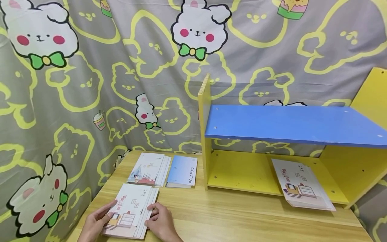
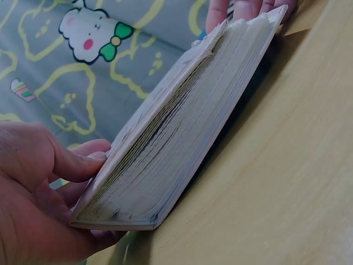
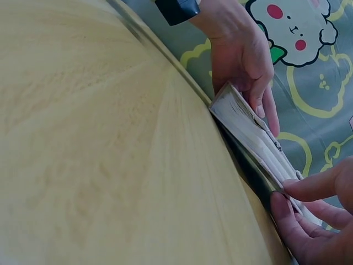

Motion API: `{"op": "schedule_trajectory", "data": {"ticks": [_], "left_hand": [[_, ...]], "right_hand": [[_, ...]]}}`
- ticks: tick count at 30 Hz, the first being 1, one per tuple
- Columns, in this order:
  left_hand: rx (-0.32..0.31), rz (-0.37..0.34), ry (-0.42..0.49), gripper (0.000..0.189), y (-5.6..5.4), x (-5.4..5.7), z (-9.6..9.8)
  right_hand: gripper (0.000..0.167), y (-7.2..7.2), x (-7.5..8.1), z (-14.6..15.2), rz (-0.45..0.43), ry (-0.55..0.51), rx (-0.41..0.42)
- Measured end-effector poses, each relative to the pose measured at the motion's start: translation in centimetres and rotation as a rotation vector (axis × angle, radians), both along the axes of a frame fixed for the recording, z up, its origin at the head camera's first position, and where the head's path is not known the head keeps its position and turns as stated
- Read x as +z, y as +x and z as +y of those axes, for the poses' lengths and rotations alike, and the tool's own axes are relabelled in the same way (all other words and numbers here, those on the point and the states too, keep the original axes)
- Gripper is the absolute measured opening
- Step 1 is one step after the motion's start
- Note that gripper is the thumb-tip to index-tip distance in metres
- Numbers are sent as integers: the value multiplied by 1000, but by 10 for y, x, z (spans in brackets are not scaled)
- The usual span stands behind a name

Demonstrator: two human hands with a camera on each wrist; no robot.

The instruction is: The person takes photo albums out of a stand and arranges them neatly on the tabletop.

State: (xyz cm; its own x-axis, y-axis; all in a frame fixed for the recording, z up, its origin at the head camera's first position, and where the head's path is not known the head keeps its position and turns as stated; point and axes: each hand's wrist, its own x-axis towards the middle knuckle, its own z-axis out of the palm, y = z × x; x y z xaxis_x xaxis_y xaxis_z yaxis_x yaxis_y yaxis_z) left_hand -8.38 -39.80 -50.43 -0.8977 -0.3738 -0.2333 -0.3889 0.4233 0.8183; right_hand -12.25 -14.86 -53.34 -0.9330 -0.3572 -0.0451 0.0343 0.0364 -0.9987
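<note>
At the front left of the pale wood-grain table (image 1: 217,215), a thick white album with a printed room scene on its cover (image 1: 128,201) is held between two hands set apart on opposite sides. The left hand (image 1: 96,222) grips its left edge, thumb on the cover; the right hand (image 1: 162,220) pinches the right edge. The head view shows the cover, while the left wrist view shows the cream block of page edges (image 2: 171,127) and a dark shadow beneath; whether the underside touches the table, I cannot tell. Only the right wrist view shows the black band (image 3: 177,8) on the left wrist. Just behind, in the head view alone, lie a white album with a tent drawing (image 1: 145,166) and a blue album lettered POLAROID (image 1: 182,169). Farther right, another white album (image 1: 302,185) juts from the lower board of a yellow-and-blue shelf unit (image 1: 290,124).
</note>
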Motion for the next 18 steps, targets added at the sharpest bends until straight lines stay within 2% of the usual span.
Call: {"op": "schedule_trajectory", "data": {"ticks": [8,18], "left_hand": [[-4,-4,15,48,-2,-2,-1],[-14,-2,7,48,-2,-4,-3]], "right_hand": [[35,0,0,0,1,8,3],[33,-1,-1,2,50,41,6]]}}
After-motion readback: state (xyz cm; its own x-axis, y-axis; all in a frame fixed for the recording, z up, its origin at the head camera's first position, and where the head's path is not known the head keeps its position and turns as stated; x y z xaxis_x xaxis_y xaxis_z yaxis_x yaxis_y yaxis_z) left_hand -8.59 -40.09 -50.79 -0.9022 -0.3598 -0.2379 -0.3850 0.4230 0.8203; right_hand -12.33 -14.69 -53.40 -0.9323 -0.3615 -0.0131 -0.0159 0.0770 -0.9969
